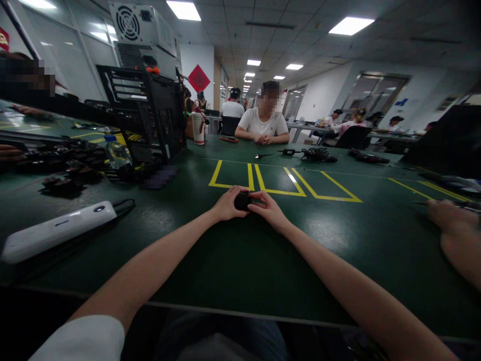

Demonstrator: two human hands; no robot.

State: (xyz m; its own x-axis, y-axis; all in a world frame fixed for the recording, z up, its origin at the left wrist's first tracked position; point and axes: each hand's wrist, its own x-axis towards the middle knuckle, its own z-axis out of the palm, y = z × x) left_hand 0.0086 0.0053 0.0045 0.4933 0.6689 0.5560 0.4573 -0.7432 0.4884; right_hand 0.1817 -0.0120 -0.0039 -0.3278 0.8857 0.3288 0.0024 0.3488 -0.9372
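Standing at the left of the green surface (229, 271) is an open black computer case (167, 118), with a grey power supply unit (145, 22) above it. Beside the case there is a paper cup (198, 129); on its other side, a plastic bottle (118, 154) with a blue cap and a heap of black parts (80, 163). Nearer to the edge lies a long white device (62, 230) with a dark strap. Beyond the hands, yellow tape (280, 192) marks open-sided boxes, and farther away lies a bundle of black cable (317, 154). A seated person (263, 123) in a white T-shirt is opposite, with hands together. At the right side, another person's hand (453, 215) reaches in.

Close to the tape, a small black object (242, 202) is between the two hands. The left grip (229, 204) is curled around it, with fingers over the far side and thumb at the near side. The right grip (268, 208) is pinching its right edge with thumb and forefinger. Fingers partly cover the object, so I cannot tell exactly what it is.
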